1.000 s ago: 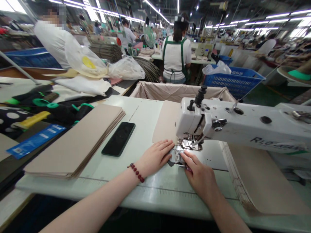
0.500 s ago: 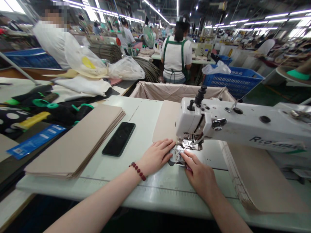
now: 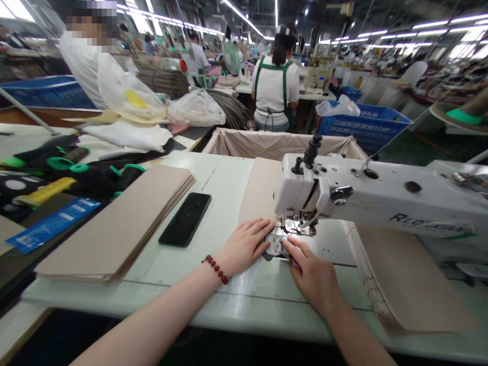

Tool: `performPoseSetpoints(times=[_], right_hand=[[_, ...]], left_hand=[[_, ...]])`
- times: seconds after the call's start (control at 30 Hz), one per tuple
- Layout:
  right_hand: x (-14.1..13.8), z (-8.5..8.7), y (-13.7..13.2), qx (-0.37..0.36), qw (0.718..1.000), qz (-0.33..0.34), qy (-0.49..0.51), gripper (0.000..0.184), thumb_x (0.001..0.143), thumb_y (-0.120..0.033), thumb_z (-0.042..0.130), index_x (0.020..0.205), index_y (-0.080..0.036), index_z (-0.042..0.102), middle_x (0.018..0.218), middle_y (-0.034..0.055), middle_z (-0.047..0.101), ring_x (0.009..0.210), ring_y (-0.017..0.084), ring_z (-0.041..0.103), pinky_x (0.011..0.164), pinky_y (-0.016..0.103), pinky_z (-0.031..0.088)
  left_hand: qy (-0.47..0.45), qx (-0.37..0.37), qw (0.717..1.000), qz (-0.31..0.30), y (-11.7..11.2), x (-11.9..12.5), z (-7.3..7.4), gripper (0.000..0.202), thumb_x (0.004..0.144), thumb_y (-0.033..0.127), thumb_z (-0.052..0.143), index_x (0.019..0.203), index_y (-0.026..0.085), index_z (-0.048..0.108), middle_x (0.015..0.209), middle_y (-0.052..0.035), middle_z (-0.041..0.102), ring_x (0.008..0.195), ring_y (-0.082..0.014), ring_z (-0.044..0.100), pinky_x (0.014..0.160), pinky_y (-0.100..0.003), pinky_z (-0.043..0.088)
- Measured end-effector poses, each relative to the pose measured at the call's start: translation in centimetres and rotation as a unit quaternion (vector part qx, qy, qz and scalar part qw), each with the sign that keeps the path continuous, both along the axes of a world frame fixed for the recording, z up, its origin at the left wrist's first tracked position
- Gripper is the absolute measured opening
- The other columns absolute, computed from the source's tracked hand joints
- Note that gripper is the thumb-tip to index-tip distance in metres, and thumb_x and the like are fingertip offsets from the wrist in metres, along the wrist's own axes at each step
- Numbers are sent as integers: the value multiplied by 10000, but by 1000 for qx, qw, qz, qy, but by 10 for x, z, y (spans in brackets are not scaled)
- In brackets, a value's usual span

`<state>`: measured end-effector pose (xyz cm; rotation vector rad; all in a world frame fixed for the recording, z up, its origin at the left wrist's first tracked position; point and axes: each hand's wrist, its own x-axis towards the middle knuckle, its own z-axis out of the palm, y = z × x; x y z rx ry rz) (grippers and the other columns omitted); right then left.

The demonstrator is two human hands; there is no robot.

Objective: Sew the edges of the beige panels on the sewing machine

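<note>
The left hand [image 3: 244,245] lies open and flat, its fingertips just beside the presser foot [image 3: 293,229] of the white sewing machine [image 3: 366,195]. The right hand [image 3: 312,274] curls over a small shiny metal piece [image 3: 275,245] in front of the foot (perhaps a plate, the view is poor), but one cannot tell if it really grips it. Even, flat pressure from both hands seems best to keep the work square. A beige panel [image 3: 259,190] lies behind the foot.
</note>
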<state>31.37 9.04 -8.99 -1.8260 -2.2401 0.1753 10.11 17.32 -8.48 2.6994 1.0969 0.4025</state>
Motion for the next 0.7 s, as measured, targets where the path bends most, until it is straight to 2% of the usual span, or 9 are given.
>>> performPoseSetpoints(times=[0.37,0.57,0.63,0.7], right_hand=[[0,-1,-1,24,1000,0,18,472,895,-185,470,1349,-311,493,1424,-14,487,1038,174,634,793,287,552],[-1,0,-2,23,1000,-9,2,499,886,-184,473,1365,-327,478,1421,-3,490,1031,174,638,790,284,548],[-1,1,-3,20,1000,-11,-5,505,887,-188,470,1370,-334,471,1416,0,494,1019,170,641,790,285,548],[-2,2,-4,17,1000,-16,-8,503,886,-200,473,1369,-340,471,1411,-1,499,1011,169,644,785,286,548]], left_hand=[[-17,8,1000,5,-1,0,-6,484,989,376,407,1452,243,366,1466,-61,419,1347,-223,370,1115,-410,297],[-1,49,999,24,0,2,-9,597,983,457,377,1501,188,255,1541,-114,276,1432,-272,211,1152,-484,177],[6,74,996,46,0,3,-5,573,988,463,354,1483,182,289,1470,-121,408,1377,-264,343,1145,-482,188],[9,96,991,88,-2,2,1,494,1008,416,314,1433,169,369,1241,-115,623,1169,-227,569,1124,-456,237]])
